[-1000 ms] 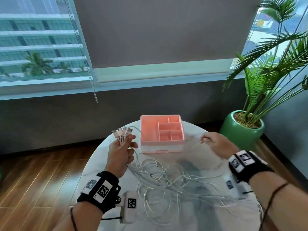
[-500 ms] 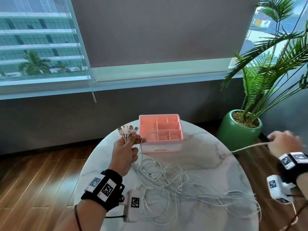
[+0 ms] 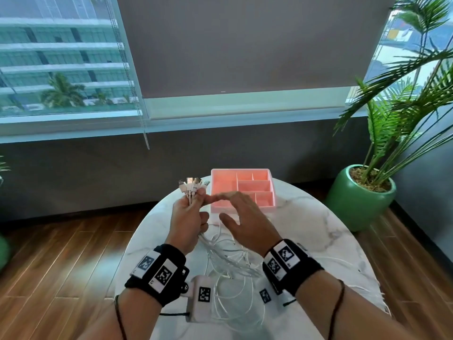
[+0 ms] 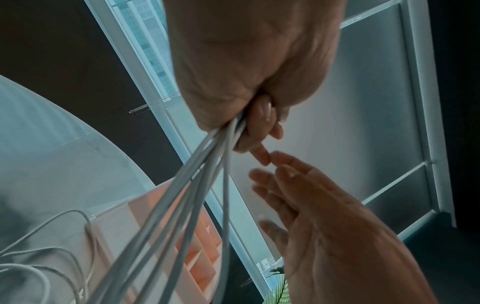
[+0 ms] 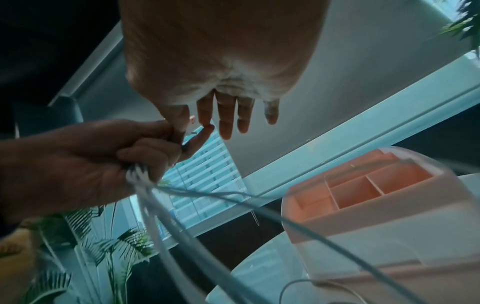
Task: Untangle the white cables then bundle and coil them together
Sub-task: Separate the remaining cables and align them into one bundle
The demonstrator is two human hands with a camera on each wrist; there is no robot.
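My left hand (image 3: 188, 213) is held up over the table's far left side and grips a bundle of white cables (image 3: 230, 266) just below their plugs (image 3: 193, 186), which fan out above the fist. From the fist the cables (image 4: 207, 185) hang down into a loose tangle on the marble table (image 3: 318, 241). My right hand (image 3: 241, 214) hovers beside it with straight, spread fingers and holds nothing. Its index fingertip is close to the left index finger. The right wrist view shows the left hand (image 5: 91, 154) clenched round the strands (image 5: 155, 205).
A pink divided organizer box (image 3: 267, 208) stands at the table's far edge, just behind both hands. A green pot (image 3: 360, 200) with a palm stands on the floor to the right. Wooden floor surrounds the round table, and cable loops reach its right edge.
My right hand, which was stretched out past the table's right edge pulling a cable, has let go and come back next to the left hand. The left hand still holds the plug ends.
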